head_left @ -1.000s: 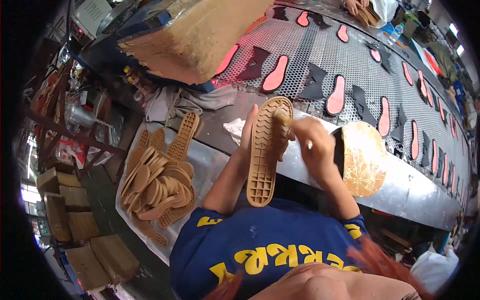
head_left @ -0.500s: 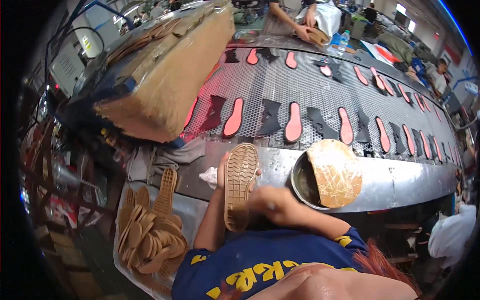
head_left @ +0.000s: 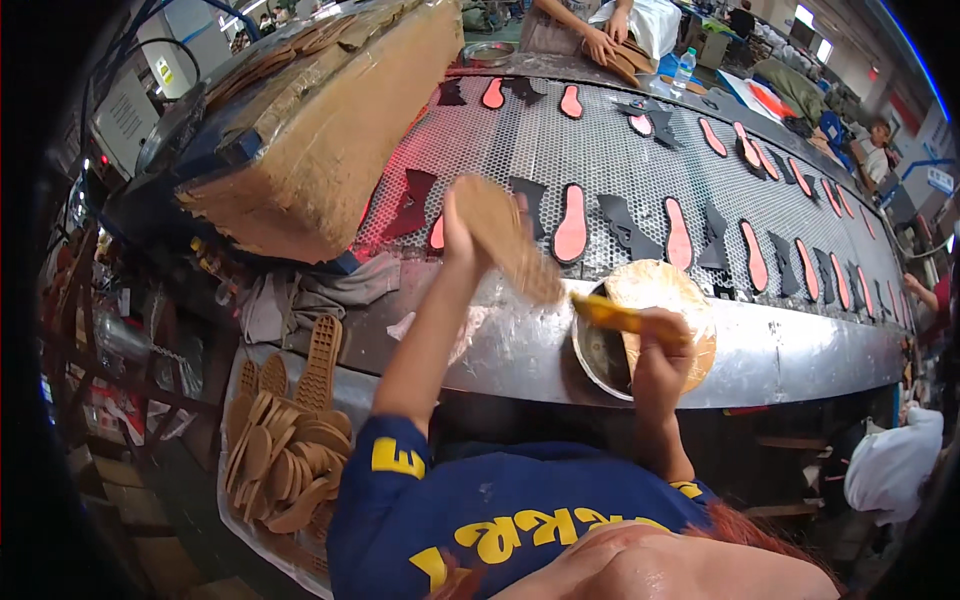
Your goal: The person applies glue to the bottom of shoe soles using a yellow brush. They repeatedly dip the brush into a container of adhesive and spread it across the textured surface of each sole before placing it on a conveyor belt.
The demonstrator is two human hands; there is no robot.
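My left hand (head_left: 461, 238) is closed around a tan shoe sole (head_left: 492, 226), raised over the near edge of the mesh conveyor. Its plain face shows now, and the lower end is smeared by motion. In my right hand (head_left: 662, 370) is a yellow brush (head_left: 612, 316), its tip pointing left toward the sole but apart from it. Below the brush stands a round metal bowl (head_left: 590, 372), partly covered by a tan, film-wrapped disc (head_left: 660, 283). A heap of tan soles (head_left: 290, 450) lies in a lined bin at my lower left.
Pink-topped insoles (head_left: 571, 225) and dark upper pieces (head_left: 628, 228) lie in rows on the mesh conveyor (head_left: 480, 150). A bulky tape-covered box (head_left: 330, 150) stands at left. Grey cloth (head_left: 340, 295) lies on the metal ledge (head_left: 790, 350). Across the belt, a co-worker's hands (head_left: 605, 40) hold soles.
My left hand has lifted the sole forward and turned it from tread side to plain side. My right hand has moved right, away from the sole, and the yellow brush now shows.
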